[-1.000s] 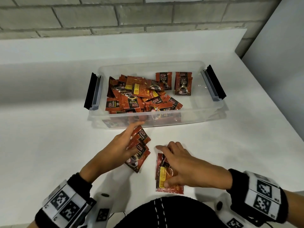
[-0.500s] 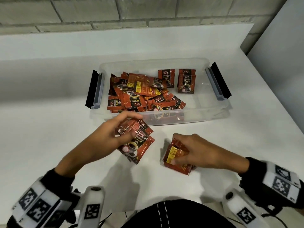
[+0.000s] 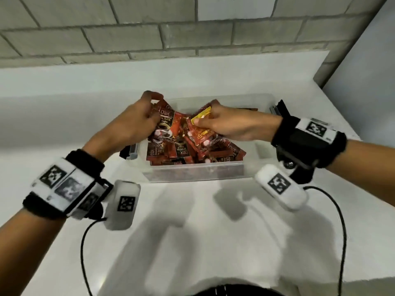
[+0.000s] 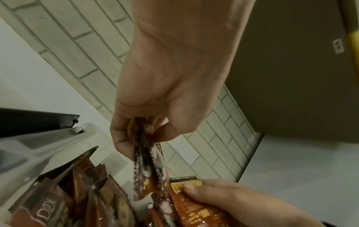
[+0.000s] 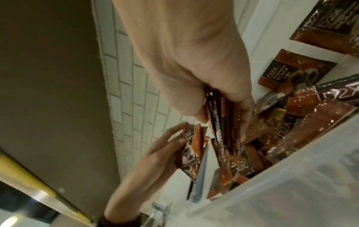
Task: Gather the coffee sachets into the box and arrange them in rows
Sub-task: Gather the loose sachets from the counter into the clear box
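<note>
Bottom edge of head view: dark clothing of the person (image 3: 222, 290), w/ white table (image 3: 192, 242) filling the lower half. Two thin black cables (image 3: 339, 231) loop over it from the wrist rigs. Lower left of frame: left wrist band (image 3: 62, 182) w/ black-and-white marker squares; mid right: right wrist band (image 3: 310, 135), same kind.

Centre of frame: clear plastic box (image 3: 192, 174) on the table, black latch handle (image 3: 282, 107) at its right end; left latch mostly hidden behind the left forearm. Inside, a loose heap of red-brown coffee sachets (image 3: 192, 154), overlapping at all angles, no rows visible in head view. In right wrist view, two sachets (image 5: 291, 72) lie flat & apart from the heap on the box floor, upper right of that frame.

Both hands are above the box, over the heap. Left hand (image 3: 136, 120) has fingers & thumb curled, pinching a bundle of sachets (image 3: 166, 124) by the upper edge; in left wrist view the bundle (image 4: 145, 161) hangs edge-on below the fingers. Right hand (image 3: 230, 124) grips a second bundle (image 3: 201, 127), thumb pressed on a sachet w/ a yellow panel; right wrist view shows several sachets stacked edge-on (image 5: 223, 116) between thumb & fingers. The two bundles are just beside each other at frame centre; can't tell if they touch.

Far: white ledge (image 3: 149, 75) behind the box, then grey brick wall (image 3: 171, 28) across the top; grey panel (image 3: 374, 60) at upper right.
</note>
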Available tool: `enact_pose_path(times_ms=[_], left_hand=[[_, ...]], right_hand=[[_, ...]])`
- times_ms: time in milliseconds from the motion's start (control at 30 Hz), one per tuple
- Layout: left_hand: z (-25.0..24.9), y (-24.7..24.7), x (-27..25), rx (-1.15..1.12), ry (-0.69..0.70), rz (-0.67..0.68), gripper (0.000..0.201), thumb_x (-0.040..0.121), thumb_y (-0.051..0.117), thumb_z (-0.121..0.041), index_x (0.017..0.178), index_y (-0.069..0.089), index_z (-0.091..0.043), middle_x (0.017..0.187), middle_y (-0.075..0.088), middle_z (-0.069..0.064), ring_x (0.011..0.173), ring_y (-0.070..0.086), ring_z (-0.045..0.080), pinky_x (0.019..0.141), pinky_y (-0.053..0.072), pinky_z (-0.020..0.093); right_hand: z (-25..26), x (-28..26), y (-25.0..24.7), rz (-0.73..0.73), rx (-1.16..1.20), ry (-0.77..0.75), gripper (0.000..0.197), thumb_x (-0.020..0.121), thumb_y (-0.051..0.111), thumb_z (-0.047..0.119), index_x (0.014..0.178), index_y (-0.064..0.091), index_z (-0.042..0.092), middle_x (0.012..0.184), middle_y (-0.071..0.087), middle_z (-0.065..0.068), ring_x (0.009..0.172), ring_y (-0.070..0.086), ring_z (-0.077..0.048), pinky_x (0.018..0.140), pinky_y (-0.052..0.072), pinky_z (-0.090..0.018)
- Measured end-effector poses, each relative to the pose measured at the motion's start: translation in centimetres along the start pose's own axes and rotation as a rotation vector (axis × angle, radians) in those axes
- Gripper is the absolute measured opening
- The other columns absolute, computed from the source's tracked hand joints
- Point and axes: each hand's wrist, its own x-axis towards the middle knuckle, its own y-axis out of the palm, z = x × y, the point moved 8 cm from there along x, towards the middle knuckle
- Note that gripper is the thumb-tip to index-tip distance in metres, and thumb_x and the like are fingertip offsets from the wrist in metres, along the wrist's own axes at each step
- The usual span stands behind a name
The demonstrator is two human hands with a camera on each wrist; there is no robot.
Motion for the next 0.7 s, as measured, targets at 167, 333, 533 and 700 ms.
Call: enact_pose_path(times_ms=[167,333,533,700], left_hand=[[1.8,2.3,1.5,0.233,-0.081,0.153,0.035,0.097,0.033,-0.009,0.131,0.036,-0.015,0.101,0.064,0.018,0.086,0.065,0.027,0.08,0.055,0.047],[3.2,2.9,1.9,0.622,-0.043,0.179,0.046,0.096,0.034,-0.01,0.142,0.037,-0.012,0.137,0.043,0.019,0.132,0.025,0.038,0.108,0.029,0.05],[2.1,2.9,0.4,0.559,0.216,0.131,0.056,0.097,0.037,-0.044,0.145,0.033,-0.016,0.148,0.035,0.01,0.14,0.019,0.028,0.115,0.015,0.04],[3.0,3.3,0.2,0.784,0.336,0.1,0.092,0.076,0.0,-0.08,0.148,0.024,-0.029,0.154,0.029,-0.002,0.146,0.012,0.02,0.114,-0.008,0.059]], right_hand=[[-0.9,3.2,1.9,0.054,-0.2,0.059,0.019,0.099,0.044,0.035,0.09,0.052,0.02,0.094,0.051,0.005,0.095,0.052,-0.017,0.109,0.037,-0.045],[-0.5,3.8,1.6,0.028,-0.477,0.075,0.051,0.094,0.049,0.047,0.126,0.048,0.006,0.132,0.047,-0.01,0.125,0.044,-0.026,0.102,0.038,-0.032],[-0.9,2.0,-2.4,-0.03,-0.389,0.131,0.062,0.097,0.039,0.049,0.144,0.026,0.011,0.152,0.025,-0.013,0.136,0.033,-0.029,0.111,0.03,-0.043],[-7.3,0.0,-2.6,0.14,-0.261,0.432,0.081,0.087,0.021,0.07,0.151,0.015,0.021,0.159,0.008,-0.006,0.144,0.012,-0.035,0.111,0.02,-0.062]])
